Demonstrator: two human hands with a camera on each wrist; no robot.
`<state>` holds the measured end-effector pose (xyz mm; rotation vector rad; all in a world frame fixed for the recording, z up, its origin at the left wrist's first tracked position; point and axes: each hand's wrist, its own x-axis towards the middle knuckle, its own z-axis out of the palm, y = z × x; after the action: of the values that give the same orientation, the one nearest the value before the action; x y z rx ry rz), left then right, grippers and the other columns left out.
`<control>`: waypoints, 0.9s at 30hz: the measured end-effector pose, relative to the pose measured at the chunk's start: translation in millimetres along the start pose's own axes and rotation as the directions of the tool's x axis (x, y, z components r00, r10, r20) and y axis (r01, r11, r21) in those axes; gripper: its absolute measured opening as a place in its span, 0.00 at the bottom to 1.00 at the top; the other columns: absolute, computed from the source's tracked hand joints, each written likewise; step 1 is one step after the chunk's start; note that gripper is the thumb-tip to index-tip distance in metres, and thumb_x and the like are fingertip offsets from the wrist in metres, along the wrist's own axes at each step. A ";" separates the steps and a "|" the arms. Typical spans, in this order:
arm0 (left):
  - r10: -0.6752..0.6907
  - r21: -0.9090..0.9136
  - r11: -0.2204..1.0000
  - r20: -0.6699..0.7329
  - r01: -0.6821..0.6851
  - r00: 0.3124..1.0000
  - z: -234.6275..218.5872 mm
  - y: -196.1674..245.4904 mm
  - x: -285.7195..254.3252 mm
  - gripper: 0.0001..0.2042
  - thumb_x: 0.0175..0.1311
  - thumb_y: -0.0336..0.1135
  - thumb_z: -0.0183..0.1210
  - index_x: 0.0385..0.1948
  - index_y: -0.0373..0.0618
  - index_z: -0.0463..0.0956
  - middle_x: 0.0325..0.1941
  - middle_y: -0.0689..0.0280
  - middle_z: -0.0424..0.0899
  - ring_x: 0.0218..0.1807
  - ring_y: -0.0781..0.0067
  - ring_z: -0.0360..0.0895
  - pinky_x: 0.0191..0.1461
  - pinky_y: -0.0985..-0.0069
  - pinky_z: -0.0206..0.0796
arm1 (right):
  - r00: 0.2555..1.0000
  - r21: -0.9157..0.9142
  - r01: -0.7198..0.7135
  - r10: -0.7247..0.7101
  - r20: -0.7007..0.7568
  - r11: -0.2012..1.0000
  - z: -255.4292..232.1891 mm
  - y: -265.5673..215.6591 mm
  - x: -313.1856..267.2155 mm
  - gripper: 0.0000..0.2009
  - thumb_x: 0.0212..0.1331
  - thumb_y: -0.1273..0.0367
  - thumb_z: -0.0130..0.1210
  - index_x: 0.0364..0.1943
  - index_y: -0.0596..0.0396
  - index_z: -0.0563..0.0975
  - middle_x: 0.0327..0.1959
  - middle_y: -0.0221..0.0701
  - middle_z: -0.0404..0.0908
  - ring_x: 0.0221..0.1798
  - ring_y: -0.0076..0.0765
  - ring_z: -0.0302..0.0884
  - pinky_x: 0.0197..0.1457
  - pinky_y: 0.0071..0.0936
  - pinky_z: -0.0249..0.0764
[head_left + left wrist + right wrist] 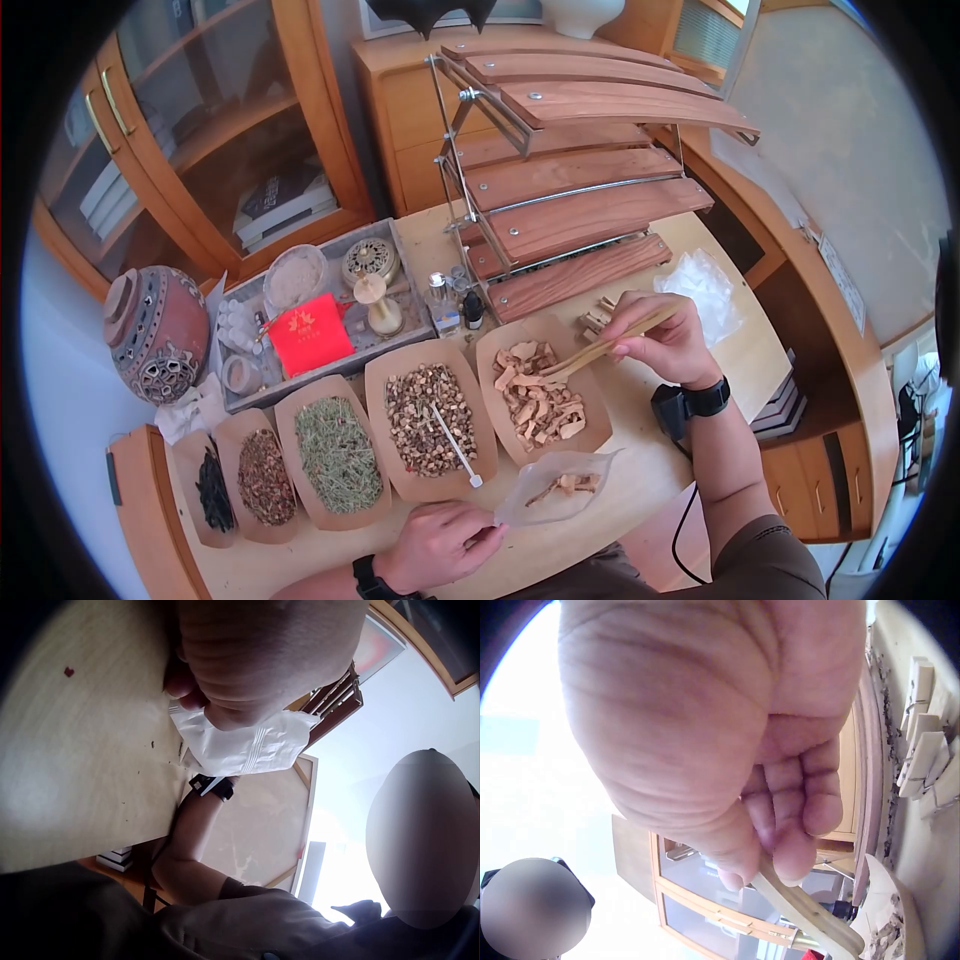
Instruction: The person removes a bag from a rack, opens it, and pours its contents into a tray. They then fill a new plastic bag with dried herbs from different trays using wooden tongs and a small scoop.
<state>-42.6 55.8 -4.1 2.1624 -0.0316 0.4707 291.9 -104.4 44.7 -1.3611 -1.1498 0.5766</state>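
Observation:
My right hand [668, 338] holds wooden tongs [622, 343] between thumb and fingers. The tips of the tongs reach in over pale brown dried slices [548, 412] in a paper tray [590, 385]. In the right wrist view, the tongs [799, 906] slant down from the pinched thumb and fingertips. At the table's front edge, my left hand [440, 545] pinches the edge of a thin white pouch [525, 508]. A few pale brown pieces [577, 483] show inside it. The left wrist view has the pouch [251, 746] spread below the curled fingers.
Left of the slices stand more paper trays: brown chips with a white stick [455, 445], green dried herb [338, 460], reddish bits [266, 478], dark strips [213, 490]. Behind are a grey tray [415, 300], a wooden slatted rack [590, 210], clothespins [924, 754] and a crumpled clear bag [705, 290].

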 end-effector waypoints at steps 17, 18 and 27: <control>0.013 -0.001 1.000 -0.007 -0.013 1.000 0.4 -1.0 -0.2 0.06 0.57 0.27 0.72 0.33 0.39 0.85 0.18 0.64 0.78 0.18 0.65 0.75 0.24 0.69 0.68 | 0.991 -0.108 0.077 -0.065 0.114 0.991 -1.8 -6.0 0.8 0.08 0.55 0.74 0.74 0.37 0.59 0.88 0.36 0.33 0.86 0.39 0.33 0.81 0.45 0.29 0.74; 0.012 -0.001 1.000 -0.007 -0.012 1.000 0.3 -0.8 -0.1 0.06 0.57 0.27 0.72 0.33 0.39 0.85 0.18 0.64 0.78 0.18 0.65 0.75 0.24 0.69 0.68 | 0.989 -0.124 0.087 -0.071 0.127 0.989 -1.8 -6.0 0.9 0.08 0.56 0.72 0.75 0.36 0.60 0.87 0.36 0.35 0.87 0.39 0.34 0.82 0.44 0.29 0.75; -0.022 0.025 0.999 0.029 0.022 0.999 -2.9 3.2 0.5 0.07 0.60 0.29 0.71 0.30 0.42 0.80 0.22 0.65 0.81 0.23 0.65 0.81 0.27 0.69 0.73 | 0.987 -0.132 0.061 -0.040 0.155 0.989 0.8 -7.7 1.0 0.08 0.55 0.73 0.75 0.37 0.58 0.88 0.36 0.34 0.87 0.41 0.35 0.82 0.47 0.30 0.75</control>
<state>-43.7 56.2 0.1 2.1917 -0.0180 0.4293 289.4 -104.7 52.1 -1.4183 -1.3642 0.5818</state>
